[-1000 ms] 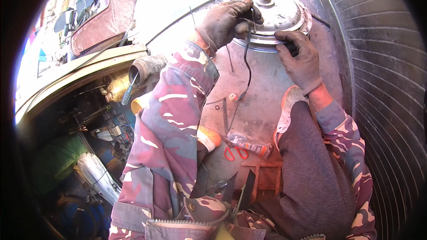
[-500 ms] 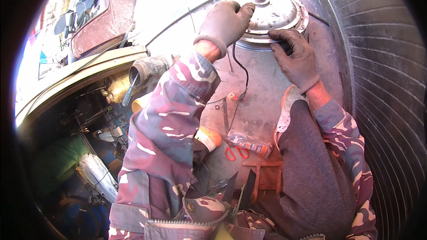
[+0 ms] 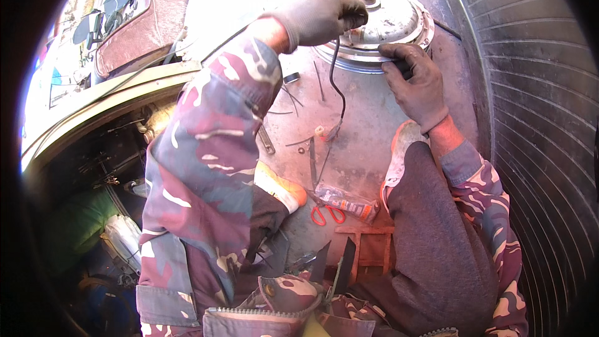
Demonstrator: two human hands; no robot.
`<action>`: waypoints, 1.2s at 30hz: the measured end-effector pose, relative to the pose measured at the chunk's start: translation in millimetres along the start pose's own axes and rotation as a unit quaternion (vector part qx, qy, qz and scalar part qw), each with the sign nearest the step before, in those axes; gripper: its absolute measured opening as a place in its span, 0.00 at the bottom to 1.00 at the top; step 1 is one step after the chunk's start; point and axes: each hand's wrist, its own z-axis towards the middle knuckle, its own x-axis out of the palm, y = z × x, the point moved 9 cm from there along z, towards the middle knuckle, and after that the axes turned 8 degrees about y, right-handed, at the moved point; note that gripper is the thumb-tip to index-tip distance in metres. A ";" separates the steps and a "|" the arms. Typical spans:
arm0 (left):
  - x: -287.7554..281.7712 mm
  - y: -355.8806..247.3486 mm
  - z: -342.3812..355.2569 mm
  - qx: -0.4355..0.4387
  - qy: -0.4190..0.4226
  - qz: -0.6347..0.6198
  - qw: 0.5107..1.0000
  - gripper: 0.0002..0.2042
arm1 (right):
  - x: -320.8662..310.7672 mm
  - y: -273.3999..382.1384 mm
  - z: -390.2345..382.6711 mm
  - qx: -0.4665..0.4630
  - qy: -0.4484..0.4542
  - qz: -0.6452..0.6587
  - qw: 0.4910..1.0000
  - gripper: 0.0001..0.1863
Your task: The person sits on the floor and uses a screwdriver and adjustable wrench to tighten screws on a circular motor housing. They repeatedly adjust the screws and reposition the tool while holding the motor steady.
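A round silver metal wheel hub (image 3: pixel 405 22), scuffed on its cover, lies flat in front of me. A threaded axle stands up from it, with a black cable (image 3: pixel 337 78) looping out and running down toward me. My left hand (image 3: pixel 327 17), in a grey glove, hovers over the hub's left side near the axle. Its fingers are pinched together, and whatever is between them is hidden. My right hand (image 3: pixel 417 84), in a dark-stained glove, rests at the hub's near right rim with fingers curled on the edge.
Red-handled scissors (image 3: pixel 327 215) and a clear plastic packet (image 3: pixel 349 201) lie between my feet, by a rust-red metal frame (image 3: pixel 368 243). A black tape roll (image 3: pixel 291 78) and thin strips lie left of the hub. Ribbed dark panelling (image 3: pixel 530 87) rises at right; clutter fills the lower left.
My left forearm has swung left and its hand has turned flatter over the hub, uncovering the tape roll and strips. My right hand has stayed at the rim.
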 end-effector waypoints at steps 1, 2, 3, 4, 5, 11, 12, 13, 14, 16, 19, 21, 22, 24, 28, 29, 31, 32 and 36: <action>-0.3 1.7 -5.0 -0.040 -0.019 0.008 0.999 0.17 | 0.3 -0.9 -0.2 0.004 0.002 0.006 1.000 0.12; -1.4 0.6 -13.2 -0.070 -0.052 0.009 0.996 0.22 | 0.6 -0.2 -0.6 0.002 0.002 -0.002 1.000 0.12; -7.3 -1.5 -20.7 -0.089 -0.095 0.011 0.991 0.26 | 0.7 0.6 -0.4 -0.002 0.001 -0.004 1.000 0.12; -12.0 -0.5 -27.0 -0.122 -0.123 0.010 0.985 0.33 | 0.3 1.5 0.0 -0.007 -0.002 -0.003 1.000 0.12; -13.1 0.9 -30.2 -0.147 -0.130 -0.009 0.981 0.33 | 0.4 2.0 0.4 -0.008 -0.003 -0.007 1.000 0.12; -2.3 3.3 -28.7 -0.260 -0.162 -0.046 0.951 0.31 | 3.2 5.8 1.1 0.004 0.005 0.012 1.000 0.12; 1.4 2.9 -26.7 -0.269 -0.172 -0.058 0.946 0.27 | 3.4 8.0 1.2 -0.003 0.001 0.013 1.000 0.12; 0.5 0.4 -25.3 -0.263 -0.194 -0.050 0.944 0.26 | 3.1 9.3 1.0 -0.009 -0.002 0.019 1.000 0.12; 1.5 -0.9 -24.2 -0.267 -0.205 -0.043 0.941 0.25 | 2.3 9.8 1.3 -0.011 -0.003 0.012 1.000 0.12; 4.0 -0.8 -25.2 -0.279 -0.213 -0.040 0.936 0.22 | 2.8 9.7 1.3 -0.015 -0.001 0.013 1.000 0.13; 3.2 -2.8 -25.5 -0.261 -0.186 -0.012 0.947 0.20 | 2.4 6.4 1.1 -0.014 -0.002 0.014 1.000 0.12; 1.0 -13.0 -24.3 -0.155 -0.161 -0.023 0.974 0.18 | 0.7 1.1 -0.1 0.000 -0.009 0.029 1.000 0.12; 0.6 -16.6 -25.3 -0.105 -0.142 -0.030 0.984 0.18 | -0.3 -2.0 -1.3 0.009 -0.013 0.038 0.999 0.12; -0.8 -18.4 -24.8 -0.015 -0.088 -0.051 0.995 0.18 | -2.4 -7.3 -3.3 0.021 -0.011 0.041 0.999 0.12; 2.5 -6.0 -20.9 0.015 -0.069 -0.118 0.991 0.17 | -5.3 -12.1 -4.6 0.022 -0.009 0.037 0.999 0.12; 4.2 -0.9 -20.3 -0.008 -0.080 -0.137 0.987 0.17 | -5.7 -11.6 -4.9 0.019 -0.011 0.033 0.999 0.12; 5.0 3.5 -28.6 -0.055 -0.154 -0.158 0.974 0.16 | -6.1 -11.2 -4.7 0.020 -0.014 0.036 0.999 0.12; 5.7 3.2 -33.7 -0.078 -0.186 -0.153 0.967 0.15 | -6.3 -10.5 -4.5 0.019 -0.015 0.034 0.999 0.12; 26.8 6.6 -48.6 -0.141 -0.280 -0.382 0.869 0.16 | -4.7 -3.5 -3.4 0.000 -0.012 0.020 1.000 0.12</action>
